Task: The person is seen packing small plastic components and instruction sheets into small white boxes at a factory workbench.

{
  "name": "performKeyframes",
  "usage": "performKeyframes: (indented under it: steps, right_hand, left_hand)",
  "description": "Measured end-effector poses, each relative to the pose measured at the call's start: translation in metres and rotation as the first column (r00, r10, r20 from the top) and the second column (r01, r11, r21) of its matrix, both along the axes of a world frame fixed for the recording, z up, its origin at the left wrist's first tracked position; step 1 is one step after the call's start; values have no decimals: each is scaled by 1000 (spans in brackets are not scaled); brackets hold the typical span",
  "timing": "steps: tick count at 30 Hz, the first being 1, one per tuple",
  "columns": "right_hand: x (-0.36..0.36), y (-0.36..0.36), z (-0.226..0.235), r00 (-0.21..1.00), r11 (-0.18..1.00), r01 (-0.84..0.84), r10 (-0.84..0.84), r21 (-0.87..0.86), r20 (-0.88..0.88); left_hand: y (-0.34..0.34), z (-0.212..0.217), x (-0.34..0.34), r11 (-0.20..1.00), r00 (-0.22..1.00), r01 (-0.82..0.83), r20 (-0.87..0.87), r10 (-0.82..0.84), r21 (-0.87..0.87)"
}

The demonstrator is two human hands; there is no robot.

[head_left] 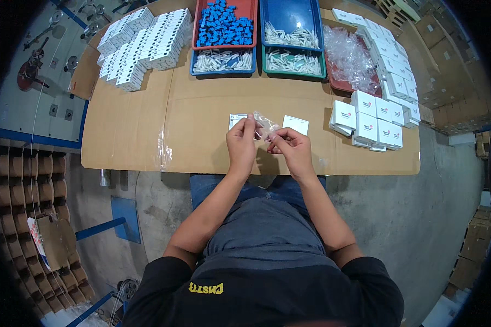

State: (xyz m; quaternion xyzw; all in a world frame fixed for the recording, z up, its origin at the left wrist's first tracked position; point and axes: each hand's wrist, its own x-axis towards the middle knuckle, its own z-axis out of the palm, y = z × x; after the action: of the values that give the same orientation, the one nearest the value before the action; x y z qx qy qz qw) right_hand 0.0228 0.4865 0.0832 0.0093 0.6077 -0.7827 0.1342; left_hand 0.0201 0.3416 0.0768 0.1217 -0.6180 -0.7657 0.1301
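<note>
Between my two hands is a small clear plastic bag point(265, 125), raised a little over the cardboard-covered table. My left hand point(242, 146) pinches one side of it between thumb and fingers. The fingertips of my right hand point(293, 151) are closed on its lower right edge. Whatever the bag may contain is too small to make out. A flat white piece with dark marks point(236, 118) lies partly behind my left hand. Just beyond my right hand rests a plain white box or card point(295, 125).
Stacked white boxes point(147, 46) stand far left; more white boxes point(384, 117) are piled at right. A red tray point(201, 43) of blue parts sits over a blue tray point(223, 74) of white pieces. Blue point(289, 16) and green point(294, 76) trays adjoin clear bags point(349, 54).
</note>
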Motion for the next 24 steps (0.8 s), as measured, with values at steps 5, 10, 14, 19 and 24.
performKeyframes:
  steps: [5,10,14,19,24]
  right_hand:
    - [-1,3,1,1000,1000,-7,7,16,-2]
    - [-1,5,-3,999,995,54,-54,85,-10]
    - [-3,8,-16,1000,993,22,-20,114,-18]
    - [0,3,-10,999,981,43,-44,190,3]
    - [-2,4,-10,996,954,35,-10,298,-85]
  left_hand:
    - [-14,-6,-6,974,975,-222,3,223,-44]
    - [-20,4,15,715,924,29,-253,-285,-698]
    - [-23,1,17,667,932,33,-218,-289,-744]
    - [-27,-2,17,629,921,-13,-254,-295,-777]
    - [-27,1,18,612,940,32,-183,-287,-790]
